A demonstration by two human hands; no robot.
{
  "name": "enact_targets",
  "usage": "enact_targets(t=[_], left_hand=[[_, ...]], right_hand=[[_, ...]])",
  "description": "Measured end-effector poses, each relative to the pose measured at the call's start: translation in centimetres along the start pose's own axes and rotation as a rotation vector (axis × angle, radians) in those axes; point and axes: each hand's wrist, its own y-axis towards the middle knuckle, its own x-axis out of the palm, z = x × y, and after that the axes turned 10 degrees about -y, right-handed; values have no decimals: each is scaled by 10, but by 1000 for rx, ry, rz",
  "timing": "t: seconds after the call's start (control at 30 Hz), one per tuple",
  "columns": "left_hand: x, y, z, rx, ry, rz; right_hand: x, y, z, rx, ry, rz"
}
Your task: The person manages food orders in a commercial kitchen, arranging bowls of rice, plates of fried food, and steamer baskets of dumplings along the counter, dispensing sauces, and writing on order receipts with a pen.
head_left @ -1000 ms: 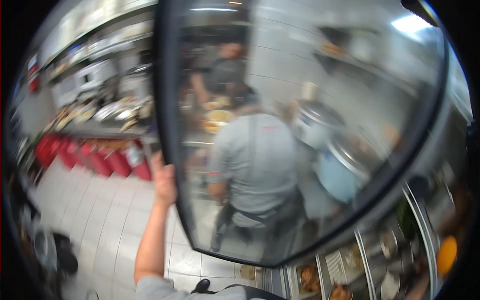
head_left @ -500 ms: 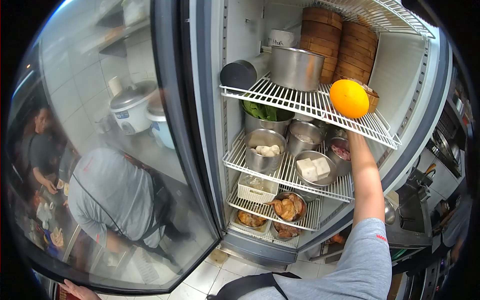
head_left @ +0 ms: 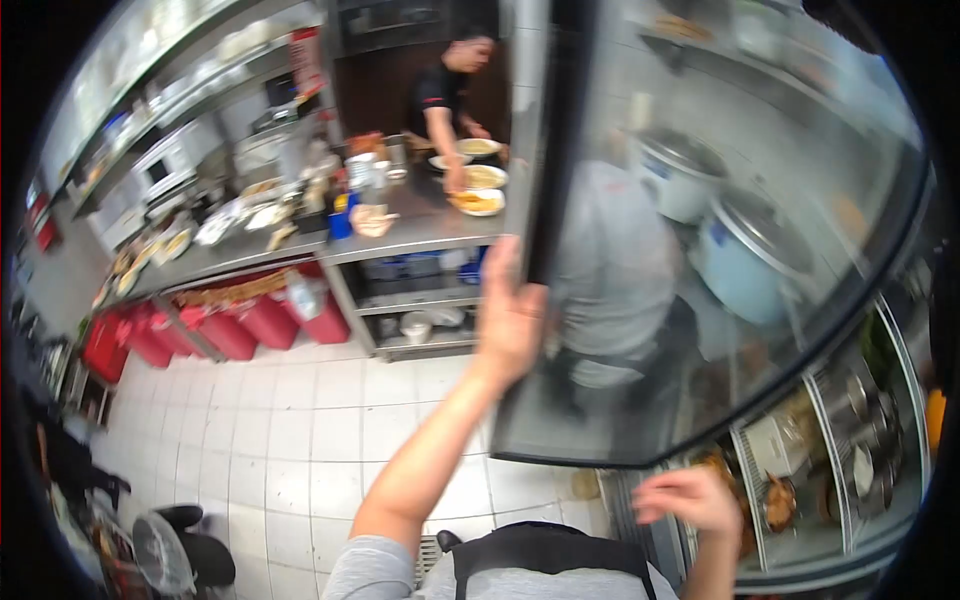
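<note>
A tall glass door framed in black [head_left: 720,370] bars the left hand [head_left: 510,318] from the pale-blue, metal-lidded rice cookers [head_left: 745,260] and a grey-shirted person [head_left: 615,255], seen through the pane; left of that hand, open air lies above the white tiled floor [head_left: 310,430], up to the stainless-steel counter [head_left: 417,217]; the right hand [head_left: 700,500] has a gap below the door's lower edge toward the white wire shelves [head_left: 826,455], crowded by round steel pots [head_left: 882,435].
</note>
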Motion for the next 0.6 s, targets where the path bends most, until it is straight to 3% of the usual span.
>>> enact_targets(t=[0.07,0.13,0.2,0.3,0.33,0.4,0.47,0.6], left_hand=[[-7,3,12,-72,-194,-105],[-15,-3,16,-156,-57,-216],[-34,-1,13,23,-197,-340],[-82,-9,9,23,-190,-616],[-102,-14,4,-88,-166,-679],[-130,-32,-34,-40,-39,-761],[-166,-30,-50,-259,-59,-879],[-228,-21,-109,-356,-98,-883]], right_hand=[[78,83,14,1,-42,-196],[137,150,20,-56,-228,-385],[174,189,12,-40,-122,-393],[199,236,7,-61,-15,-404],[200,247,6,-71,9,-408],[205,258,-6,-40,85,-247],[209,276,-12,-8,303,-164],[226,339,-13,-140,651,-196]])
